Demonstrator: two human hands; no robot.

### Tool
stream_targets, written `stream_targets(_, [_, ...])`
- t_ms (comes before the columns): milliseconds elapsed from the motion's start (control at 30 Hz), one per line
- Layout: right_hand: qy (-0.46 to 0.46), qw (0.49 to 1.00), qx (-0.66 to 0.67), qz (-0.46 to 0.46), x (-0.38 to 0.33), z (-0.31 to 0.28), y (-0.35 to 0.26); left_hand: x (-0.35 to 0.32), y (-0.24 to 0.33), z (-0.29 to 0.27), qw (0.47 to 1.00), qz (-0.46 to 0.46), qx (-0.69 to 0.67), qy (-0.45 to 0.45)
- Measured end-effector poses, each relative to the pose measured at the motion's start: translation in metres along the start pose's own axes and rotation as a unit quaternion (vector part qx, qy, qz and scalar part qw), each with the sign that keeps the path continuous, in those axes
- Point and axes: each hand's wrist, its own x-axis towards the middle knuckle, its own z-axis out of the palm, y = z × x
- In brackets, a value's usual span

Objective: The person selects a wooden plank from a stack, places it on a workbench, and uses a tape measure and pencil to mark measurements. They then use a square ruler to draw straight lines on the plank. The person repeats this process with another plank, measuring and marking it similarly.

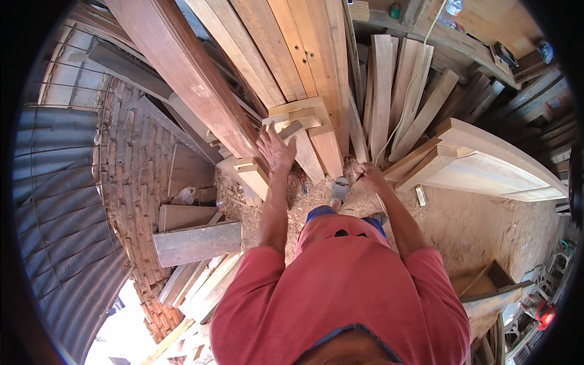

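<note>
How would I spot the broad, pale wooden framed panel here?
Find the red fabric shirt, then the bare right hand ahead. To that hand's right is the broad, pale wooden framed panel. Its wide, framed face sets it apart from the narrow grey-brown wooden planks beyond.

red shirt (359, 280) | light-brown block (309, 154) | tan plank (300, 30) — dark knots (296, 47) | blue-grey corrugated sheet (58, 188) — banded

The wooden pieces (326, 151) look smooth and matt, the brick wall (135, 140) rough.

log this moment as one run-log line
left hand: open, at timber pieces | right hand: closed on thin dark object | nearby: curved-edge wooden panel, right side
</note>
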Motion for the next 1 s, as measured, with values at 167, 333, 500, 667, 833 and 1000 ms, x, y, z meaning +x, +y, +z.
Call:
stream_targets(167, [0.033, 0.999, -0.026, 0.035, -0.071, -0.009, 0.044, 0.031, -0.034, 0.016, 0.978, -0.030, -0.114, -0.173])
stream_targets(333, [0.031, 0.986, -0.015, 0.161, -0.107, -0.003, 0.056, -0.016, -0.054, 0.018, 0.967, 0.027, -0.191, -0.166])
stream_targets(500, [-0.004, 0.988, 0.000, 0.156, -0.095, -0.013, 0.023, -0.039, -0.034, -0.043, 0.848, 0.120, -0.484, -0.178])
stream_targets(667, [-0.026, 0.999, 0.028, 0.028, -0.064, -0.014, -0.055, -0.006, 0.031, -0.157, 0.706, 0.165, -0.688, -0.017])
stream_targets(833, [-0.080, 0.968, 0.234, -0.052, -0.033, -0.030, -0.118, 0.029, 0.100, -0.266, 0.390, 0.387, -0.764, -0.339])
stream_targets(1000, [-0.039, 0.957, 0.243, -0.153, -0.026, -0.073, -0.154, 0.004, 0.126, -0.320, 0.370, 0.431, -0.742, -0.356])
